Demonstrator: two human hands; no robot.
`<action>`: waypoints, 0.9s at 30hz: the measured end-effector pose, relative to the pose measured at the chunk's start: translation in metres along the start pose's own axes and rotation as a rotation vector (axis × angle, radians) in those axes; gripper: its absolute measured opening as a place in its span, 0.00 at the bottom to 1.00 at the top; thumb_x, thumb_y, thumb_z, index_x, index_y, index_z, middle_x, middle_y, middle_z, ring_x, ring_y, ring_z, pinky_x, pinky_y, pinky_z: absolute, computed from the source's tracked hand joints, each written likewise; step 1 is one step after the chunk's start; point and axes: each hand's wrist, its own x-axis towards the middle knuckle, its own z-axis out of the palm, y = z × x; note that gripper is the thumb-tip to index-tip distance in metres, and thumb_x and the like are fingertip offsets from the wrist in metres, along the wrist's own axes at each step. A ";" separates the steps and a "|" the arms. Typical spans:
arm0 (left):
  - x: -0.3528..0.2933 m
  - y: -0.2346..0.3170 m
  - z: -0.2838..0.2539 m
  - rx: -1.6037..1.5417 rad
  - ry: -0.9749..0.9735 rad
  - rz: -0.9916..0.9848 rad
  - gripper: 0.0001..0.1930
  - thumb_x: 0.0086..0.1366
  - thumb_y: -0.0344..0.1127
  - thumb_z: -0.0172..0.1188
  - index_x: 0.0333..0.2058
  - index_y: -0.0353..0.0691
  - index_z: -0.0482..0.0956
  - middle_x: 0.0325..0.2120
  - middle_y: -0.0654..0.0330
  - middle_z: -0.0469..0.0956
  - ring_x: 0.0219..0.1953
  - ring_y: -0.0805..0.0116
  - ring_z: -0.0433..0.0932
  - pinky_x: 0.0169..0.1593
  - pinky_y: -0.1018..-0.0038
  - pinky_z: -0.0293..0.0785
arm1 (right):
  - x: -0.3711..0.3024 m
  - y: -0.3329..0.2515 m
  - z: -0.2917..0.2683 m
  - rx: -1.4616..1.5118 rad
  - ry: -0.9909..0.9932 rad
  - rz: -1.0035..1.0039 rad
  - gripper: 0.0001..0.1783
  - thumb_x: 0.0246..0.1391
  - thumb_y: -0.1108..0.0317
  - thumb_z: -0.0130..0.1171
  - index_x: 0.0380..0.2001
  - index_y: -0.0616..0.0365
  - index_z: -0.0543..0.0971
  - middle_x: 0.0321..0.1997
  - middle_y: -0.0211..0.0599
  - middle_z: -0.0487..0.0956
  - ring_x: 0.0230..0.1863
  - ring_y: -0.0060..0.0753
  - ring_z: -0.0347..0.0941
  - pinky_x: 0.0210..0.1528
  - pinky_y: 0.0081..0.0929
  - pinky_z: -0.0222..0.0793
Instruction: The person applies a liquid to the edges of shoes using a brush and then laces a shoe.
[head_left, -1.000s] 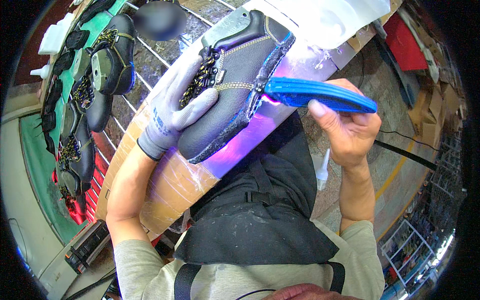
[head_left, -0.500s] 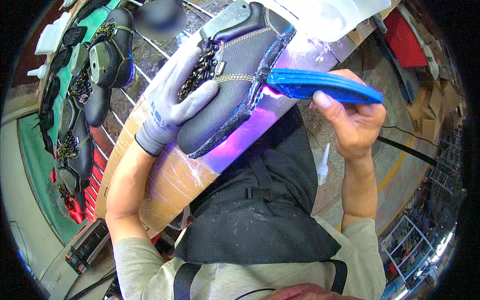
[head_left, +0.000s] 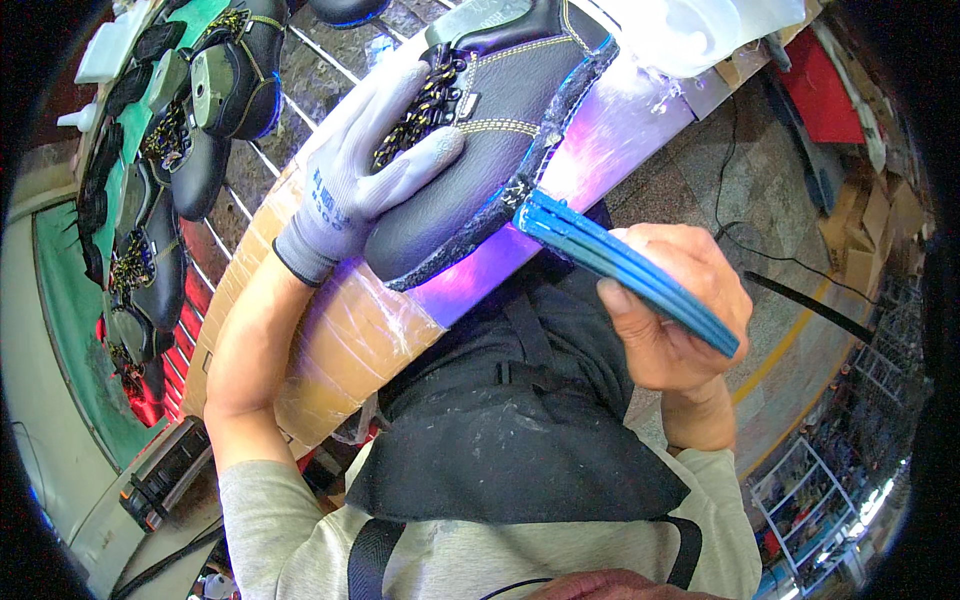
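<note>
A black leather work shoe upper (head_left: 505, 95) with yellow stitching and black-and-yellow laces lies on its side, its rough lower edge toward my right. My left hand (head_left: 345, 190), in a grey knitted glove, grips it over the laces and toe, thumb pressed on the leather. Bare and closed, my right hand (head_left: 685, 305) holds a brush with a ridged blue handle (head_left: 620, 265). The brush's dark tip meets the shoe's lower edge near the middle of its length. Violet light falls on the surface beneath. My hand hides part of the handle.
Several similar black shoes (head_left: 205, 165) hang or lie on the rack at left. A bench edge wrapped in cardboard and film (head_left: 350, 360) runs under the shoe. Beyond it sits a translucent white container (head_left: 690, 30). A wire basket (head_left: 805, 500) stands at lower right.
My right hand has swung lower, tilting the blue handle down to the right, and the brush tip has slid along the edge toward the toe. The shoe and left hand shifted slightly right and up.
</note>
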 end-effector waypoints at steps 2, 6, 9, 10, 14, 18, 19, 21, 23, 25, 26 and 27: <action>-0.002 -0.003 -0.001 0.011 -0.015 0.010 0.31 0.67 0.45 0.65 0.63 0.32 0.71 0.61 0.43 0.73 0.64 0.50 0.73 0.67 0.64 0.67 | -0.005 -0.007 0.004 -0.032 -0.003 -0.015 0.16 0.46 0.77 0.73 0.39 0.66 0.81 0.33 0.47 0.84 0.31 0.43 0.84 0.32 0.31 0.80; 0.002 -0.003 0.001 -0.063 0.002 0.009 0.29 0.67 0.42 0.66 0.63 0.34 0.72 0.62 0.44 0.73 0.62 0.48 0.75 0.64 0.64 0.70 | -0.019 -0.011 0.014 -0.078 -0.002 -0.097 0.17 0.45 0.76 0.71 0.40 0.67 0.81 0.34 0.48 0.84 0.30 0.42 0.83 0.29 0.30 0.79; -0.002 -0.010 0.002 0.114 0.041 0.247 0.28 0.63 0.36 0.67 0.62 0.44 0.75 0.61 0.42 0.73 0.60 0.43 0.76 0.61 0.60 0.74 | -0.023 -0.023 0.019 -0.084 -0.034 -0.152 0.16 0.44 0.75 0.68 0.39 0.70 0.81 0.34 0.48 0.83 0.29 0.42 0.83 0.28 0.30 0.79; -0.007 -0.023 -0.002 0.258 0.046 0.402 0.28 0.62 0.34 0.67 0.62 0.48 0.75 0.61 0.41 0.73 0.60 0.41 0.76 0.60 0.58 0.75 | -0.021 -0.029 0.022 -0.070 -0.046 -0.160 0.16 0.44 0.75 0.67 0.39 0.70 0.81 0.34 0.48 0.83 0.29 0.42 0.83 0.28 0.30 0.79; -0.007 -0.019 -0.003 0.294 0.016 0.395 0.30 0.57 0.30 0.66 0.60 0.58 0.77 0.61 0.40 0.71 0.60 0.38 0.76 0.59 0.53 0.76 | -0.017 -0.029 0.019 0.076 -0.090 -0.100 0.16 0.44 0.75 0.72 0.38 0.69 0.82 0.32 0.48 0.83 0.30 0.44 0.83 0.32 0.34 0.81; -0.002 -0.015 -0.012 0.501 0.095 0.639 0.28 0.57 0.36 0.66 0.58 0.53 0.76 0.61 0.42 0.72 0.62 0.38 0.73 0.61 0.44 0.70 | 0.015 0.012 -0.027 -0.027 0.127 0.269 0.10 0.53 0.72 0.71 0.36 0.65 0.83 0.32 0.38 0.85 0.29 0.29 0.81 0.33 0.27 0.78; 0.004 -0.008 -0.017 0.528 0.071 0.672 0.28 0.56 0.37 0.67 0.58 0.51 0.75 0.61 0.43 0.72 0.62 0.38 0.73 0.60 0.43 0.70 | 0.023 0.022 -0.044 -0.042 0.194 0.464 0.09 0.57 0.70 0.70 0.36 0.65 0.83 0.31 0.35 0.85 0.28 0.25 0.79 0.32 0.24 0.77; 0.020 0.001 -0.018 0.425 0.027 0.780 0.30 0.56 0.37 0.68 0.57 0.39 0.73 0.58 0.43 0.75 0.60 0.38 0.75 0.61 0.43 0.69 | 0.047 0.059 -0.070 -0.095 0.292 0.477 0.09 0.59 0.68 0.69 0.37 0.63 0.84 0.32 0.34 0.85 0.29 0.21 0.80 0.32 0.20 0.77; 0.024 0.003 -0.012 0.308 0.023 0.764 0.29 0.56 0.36 0.68 0.56 0.34 0.73 0.57 0.41 0.76 0.60 0.39 0.75 0.63 0.41 0.67 | 0.073 0.081 -0.087 -0.218 0.226 0.439 0.11 0.60 0.64 0.68 0.38 0.63 0.84 0.31 0.33 0.85 0.29 0.21 0.80 0.34 0.19 0.78; 0.027 0.005 -0.009 0.194 0.048 0.721 0.30 0.55 0.34 0.68 0.56 0.29 0.72 0.57 0.39 0.76 0.62 0.40 0.75 0.66 0.42 0.65 | 0.093 0.095 -0.091 -0.389 0.091 0.380 0.14 0.62 0.61 0.68 0.39 0.63 0.84 0.30 0.30 0.83 0.30 0.19 0.78 0.34 0.19 0.75; 0.026 0.006 -0.013 0.174 0.055 0.689 0.30 0.55 0.34 0.68 0.56 0.29 0.72 0.57 0.39 0.76 0.62 0.40 0.75 0.66 0.42 0.66 | 0.099 0.102 -0.089 -0.409 0.062 0.413 0.13 0.62 0.61 0.68 0.39 0.62 0.84 0.29 0.29 0.82 0.30 0.17 0.77 0.34 0.19 0.74; 0.025 0.007 -0.016 0.154 0.062 0.656 0.31 0.55 0.33 0.68 0.56 0.28 0.72 0.57 0.38 0.76 0.62 0.40 0.75 0.67 0.43 0.66 | 0.103 0.110 -0.087 -0.429 0.032 0.445 0.13 0.62 0.62 0.67 0.38 0.62 0.84 0.29 0.27 0.82 0.30 0.15 0.75 0.33 0.18 0.72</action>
